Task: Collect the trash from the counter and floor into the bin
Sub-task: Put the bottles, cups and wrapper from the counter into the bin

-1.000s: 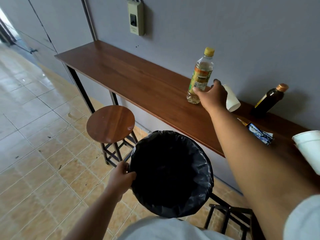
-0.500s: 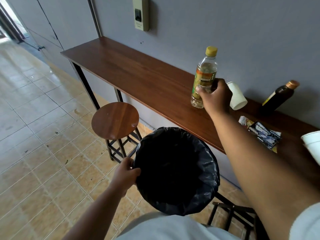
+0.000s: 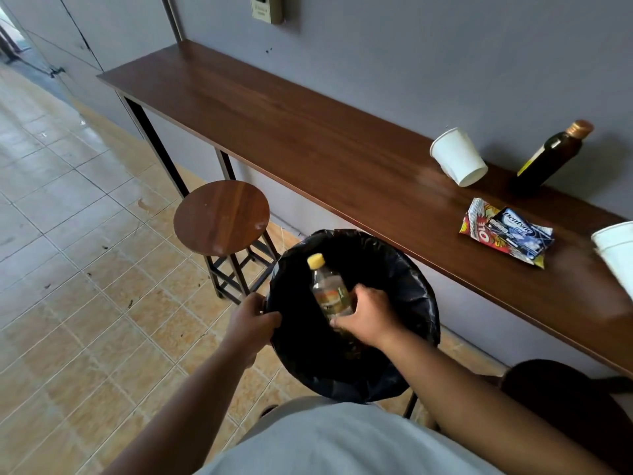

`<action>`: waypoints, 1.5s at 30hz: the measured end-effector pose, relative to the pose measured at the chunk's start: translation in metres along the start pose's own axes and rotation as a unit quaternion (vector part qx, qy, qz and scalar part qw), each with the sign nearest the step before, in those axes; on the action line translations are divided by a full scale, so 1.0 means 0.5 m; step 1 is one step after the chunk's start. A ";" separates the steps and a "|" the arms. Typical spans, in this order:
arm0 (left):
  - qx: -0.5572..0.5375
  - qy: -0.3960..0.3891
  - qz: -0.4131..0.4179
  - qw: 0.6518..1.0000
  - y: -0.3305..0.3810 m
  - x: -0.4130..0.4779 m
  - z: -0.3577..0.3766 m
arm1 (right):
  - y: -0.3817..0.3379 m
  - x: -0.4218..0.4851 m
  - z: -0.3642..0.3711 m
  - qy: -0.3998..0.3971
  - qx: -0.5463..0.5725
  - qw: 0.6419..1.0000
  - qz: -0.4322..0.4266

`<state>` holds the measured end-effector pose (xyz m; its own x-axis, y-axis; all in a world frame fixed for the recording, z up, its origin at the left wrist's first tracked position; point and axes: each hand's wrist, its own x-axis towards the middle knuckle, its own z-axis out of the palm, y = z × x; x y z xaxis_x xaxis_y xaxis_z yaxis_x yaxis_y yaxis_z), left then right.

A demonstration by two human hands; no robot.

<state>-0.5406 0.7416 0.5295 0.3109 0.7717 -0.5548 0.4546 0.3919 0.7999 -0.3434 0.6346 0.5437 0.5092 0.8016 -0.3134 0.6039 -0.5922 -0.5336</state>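
Now: the bottle [image 3: 330,293] is held over the mouth of the bin [image 3: 411,279], cap up and tilted, not yet let go.
Right hand [image 3: 368,315]: fingers and thumb are curled round the bottle's lower half, holding it at the label.
Left hand [image 3: 251,320]: it grips the bin's left rim over the black liner and steadies it.
Bin: it sits below the front edge of the counter [image 3: 308,142], just beside the stool [image 3: 221,217].
Counter: a cup [image 3: 457,156] lies on its side near the back edge. A dark bottle [image 3: 551,156] leans at the wall beside it, and two wrappers [image 3: 507,231] are stacked near the front edge. Another cup [image 3: 616,248] shows at the right.
Floor [image 3: 85,269]: there are dark specks on the tiles, too small to tell if they are trash.
Progress: early, I'd judge. Four pieces wait on the counter, and the bin's inside is too dark to read.
Risk, drop: the bottle seems to hold some liquid, so a hard fall could drag the liner off the rim.
Risk, bin: if the left hand slackens as the bottle lands, the bin may tip.
Risk, cup: lying on its side, the cup could roll off the front edge if nudged.
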 end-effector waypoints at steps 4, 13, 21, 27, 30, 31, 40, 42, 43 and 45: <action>0.028 0.004 0.011 1.000 -0.009 -0.012 0.005 | 0.025 0.011 0.054 -0.065 -0.059 0.995 0.055; 0.090 0.025 0.059 0.994 -0.011 -0.038 0.018 | 0.037 0.011 0.081 -0.059 -0.116 0.990 0.056; 0.064 0.006 0.032 0.997 -0.007 -0.028 0.022 | 0.018 -0.025 -0.046 0.091 0.060 0.993 -0.042; 0.083 -0.028 0.031 0.996 0.003 -0.020 0.051 | 0.006 -0.037 -0.199 0.288 0.092 0.947 -0.109; 0.086 -0.038 0.038 0.995 0.008 -0.019 0.072 | 0.034 -0.028 -0.267 0.370 0.037 0.921 -0.117; 0.086 -0.042 0.040 0.995 0.010 -0.020 0.079 | 0.048 -0.024 -0.287 0.390 0.013 0.915 -0.106; 0.102 -0.056 0.050 0.992 0.029 -0.025 0.128 | 0.201 0.016 -0.382 0.300 -0.173 0.937 0.052; 0.101 -0.063 0.051 0.992 0.032 -0.026 0.134 | 0.220 0.023 -0.390 0.255 -0.180 0.947 0.075; 0.097 -0.067 0.049 0.992 0.034 -0.026 0.137 | 0.226 0.025 -0.392 0.238 -0.174 0.953 0.075; 0.087 -0.071 0.047 0.993 0.037 -0.026 0.137 | 0.228 0.027 -0.388 0.229 -0.157 0.959 0.052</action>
<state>-0.4790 0.7042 0.5357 0.4677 0.7173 -0.5165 0.5517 0.2196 0.8046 -0.1486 0.5621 0.6311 0.7494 0.6589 0.0651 0.6535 -0.7204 -0.2322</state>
